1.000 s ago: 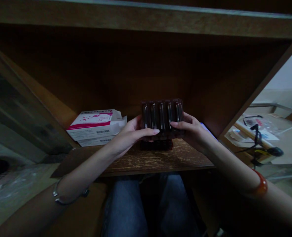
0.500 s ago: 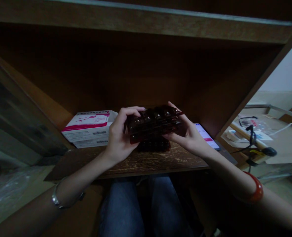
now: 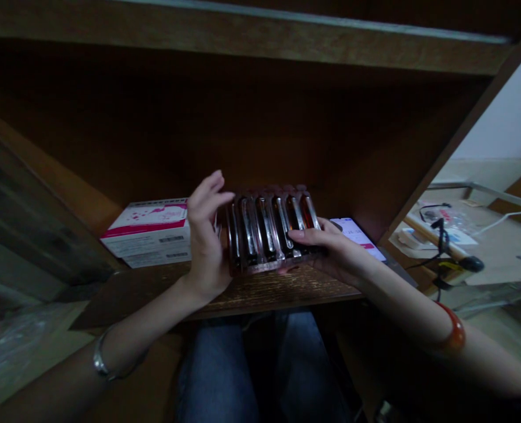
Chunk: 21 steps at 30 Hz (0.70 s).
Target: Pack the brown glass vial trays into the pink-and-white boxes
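Note:
A pack of dark brown liquid ampoules, several long tubes side by side in clear plastic, is tilted up above the wooden shelf. My right hand grips its right end, the thumb lying across the front of the tubes. At the pack's left edge, my left hand is upright with its fingers raised and apart, the palm side against or very near the pack. Whether the pack is a single tray or stacked trays is hard to tell in the dim light.
White and pink cartons are stacked on the shelf at left. A lit phone lies right of my right hand. Beyond the cabinet's side panel, a side table carries cables, a pole and plastic bags.
The ampoule pack has turned so its long tubes now face me. My left fingers have let go of its top and lifted; my right thumb has moved onto its front.

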### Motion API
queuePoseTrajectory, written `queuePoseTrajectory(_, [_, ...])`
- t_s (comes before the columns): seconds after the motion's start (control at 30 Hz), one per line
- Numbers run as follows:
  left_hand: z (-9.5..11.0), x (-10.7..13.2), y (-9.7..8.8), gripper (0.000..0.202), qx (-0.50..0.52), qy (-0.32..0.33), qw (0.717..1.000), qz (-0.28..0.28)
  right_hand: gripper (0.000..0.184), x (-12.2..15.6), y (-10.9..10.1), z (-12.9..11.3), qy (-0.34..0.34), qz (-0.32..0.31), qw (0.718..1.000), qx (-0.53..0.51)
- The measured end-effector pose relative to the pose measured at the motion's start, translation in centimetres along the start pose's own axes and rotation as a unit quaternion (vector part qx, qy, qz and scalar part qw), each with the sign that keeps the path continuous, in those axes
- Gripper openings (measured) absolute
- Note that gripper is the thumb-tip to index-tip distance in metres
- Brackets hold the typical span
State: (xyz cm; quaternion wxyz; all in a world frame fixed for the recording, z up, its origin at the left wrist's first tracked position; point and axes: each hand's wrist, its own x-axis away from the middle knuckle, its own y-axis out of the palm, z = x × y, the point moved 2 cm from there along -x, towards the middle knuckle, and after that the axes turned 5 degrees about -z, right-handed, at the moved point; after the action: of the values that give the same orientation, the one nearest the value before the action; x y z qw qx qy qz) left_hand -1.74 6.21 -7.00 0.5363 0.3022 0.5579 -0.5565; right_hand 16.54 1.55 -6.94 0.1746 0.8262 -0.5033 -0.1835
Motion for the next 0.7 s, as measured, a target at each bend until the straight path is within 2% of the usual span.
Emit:
queuePoseTrajectory(0.07, [-0.6, -0.3, 0.3, 0.056, 0.095, -0.134, 0.986, 0.016, 0.028, 0.1, 0.0, -0.2, -0.028, 0.005, 0.999, 0.015])
queuePoseTrajectory(0.1, [-0.8, -0.5, 0.5, 0.055, 0.145, -0.213, 0.966, 0.006, 0.029, 0.1, 0.0, -0.3, -0.041, 0.012, 0.999, 0.025])
queuePoseTrajectory(0.13, [-0.9, -0.6, 0.6, 0.050, 0.195, -0.295, 0.935, -0.014, 0.030, 0.1, -0.2, -0.4, -0.054, 0.024, 0.998, 0.037])
queuePoseTrajectory(0.17, [-0.9, -0.7, 0.8, 0.047, 0.246, -0.378, 0.892, -0.041, 0.032, 0.1, -0.4, -0.5, -0.065, 0.038, 0.996, 0.053])
queuePoseTrajectory(0.23, [-0.4, -0.8, 1.0, 0.054, 0.347, -0.503, 0.785, -0.100, 0.035, 0.0, -0.9, -0.5, -0.092, 0.073, 0.989, 0.093])
queuePoseTrajectory(0.27, [0.1, -0.8, 1.0, 0.058, 0.388, -0.536, 0.739, -0.124, 0.037, 0.0, -1.2, -0.5, -0.104, 0.086, 0.984, 0.116])
queuePoseTrajectory(0.3, [0.5, -0.9, 1.1, 0.057, 0.417, -0.553, 0.707, -0.143, 0.038, -0.1, -1.3, -0.4, -0.115, 0.094, 0.979, 0.139])
queuePoseTrajectory(0.33, [0.9, -0.9, 1.1, 0.051, 0.430, -0.557, 0.693, -0.155, 0.040, -0.2, -1.5, -0.3, -0.125, 0.096, 0.974, 0.163])
queuePoseTrajectory(0.4, [1.4, -1.0, 1.0, 0.042, 0.425, -0.549, 0.705, -0.149, 0.042, -0.4, -1.5, -0.1, -0.134, 0.088, 0.964, 0.210])
queuePoseTrajectory(0.47, [1.7, -1.1, 1.0, 0.041, 0.402, -0.550, 0.719, -0.136, 0.042, -0.5, -1.6, -0.3, -0.130, 0.073, 0.955, 0.258])
queuePoseTrajectory(0.57, [1.7, -1.1, 0.9, 0.037, 0.384, -0.565, 0.721, -0.116, 0.035, -0.8, -2.6, -1.5, -0.112, 0.038, 0.931, 0.346])
queuePoseTrajectory(0.63, [1.4, -1.2, 0.8, 0.035, 0.383, -0.572, 0.719, -0.101, 0.037, -0.7, -4.2, -2.7, -0.091, 0.026, 0.903, 0.420])
queuePoseTrajectory(0.7, [1.2, -1.2, 0.8, 0.033, 0.383, -0.573, 0.720, -0.087, 0.051, -0.6, -6.4, -3.9, -0.039, 0.034, 0.862, 0.504])
